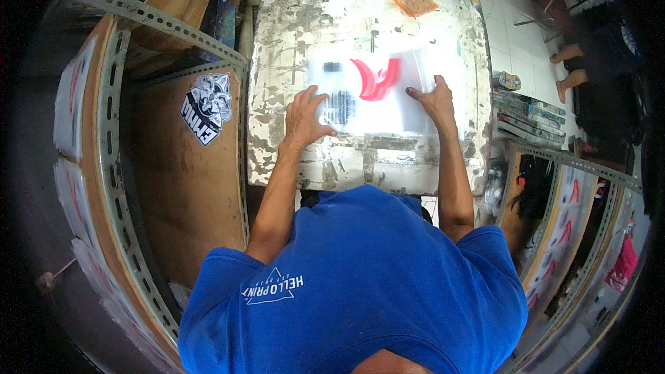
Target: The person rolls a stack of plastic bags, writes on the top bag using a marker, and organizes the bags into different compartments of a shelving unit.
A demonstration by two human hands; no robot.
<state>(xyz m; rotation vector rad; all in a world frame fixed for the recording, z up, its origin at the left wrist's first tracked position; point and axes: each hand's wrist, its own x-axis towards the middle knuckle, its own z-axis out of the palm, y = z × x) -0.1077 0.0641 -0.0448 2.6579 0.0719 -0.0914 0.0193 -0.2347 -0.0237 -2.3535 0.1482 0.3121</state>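
Observation:
A clear plastic sheet or bag [377, 116] lies flat on the worn, paint-stained table in front of me, its printing slightly blurred. It bears a pink curved shape [374, 82] in the middle and dark print toward the left. My left hand [305, 116] rests at its left edge, fingers and thumb spread apart. At the right edge is my right hand [434, 102], with thumb and forefinger apart and the dark-stained thumb tip against the plastic. Whether more sheets lie beneath cannot be made out.
An orange packet [413, 0] lies at the table's [277, 21] far right. Metal-framed racks stand on both sides, the left one with a stickered brown board [183, 159]. A round tin [509, 81] sits right of the table. Another person's legs [569, 73] show at the far right.

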